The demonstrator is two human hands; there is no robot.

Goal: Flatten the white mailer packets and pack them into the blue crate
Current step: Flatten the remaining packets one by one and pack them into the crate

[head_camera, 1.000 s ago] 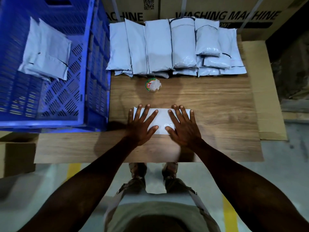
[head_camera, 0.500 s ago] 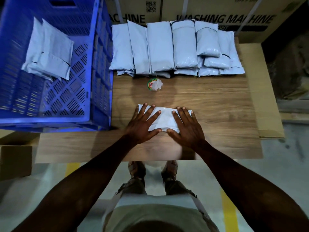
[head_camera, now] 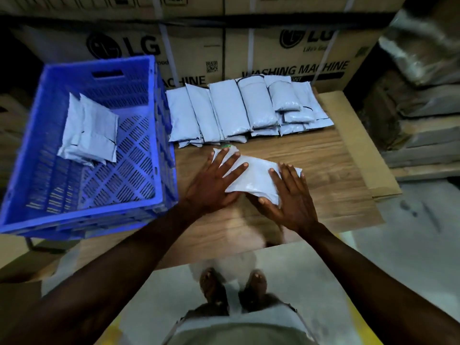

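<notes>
- Head view: a white plastic mailer packet lies tilted on the wood-grain surface, at the centre of the frame.
- The left hand rests on the packet's left end, fingers straight and spread wide.
- The right hand lies on its right end, fingers straight, thumb at the near edge.
- The blue perforated plastic crate sits at the left, with flat white packets inside.
- A row of white mailer packets lies along the far edge, before brown cardboard boxes.
</notes>
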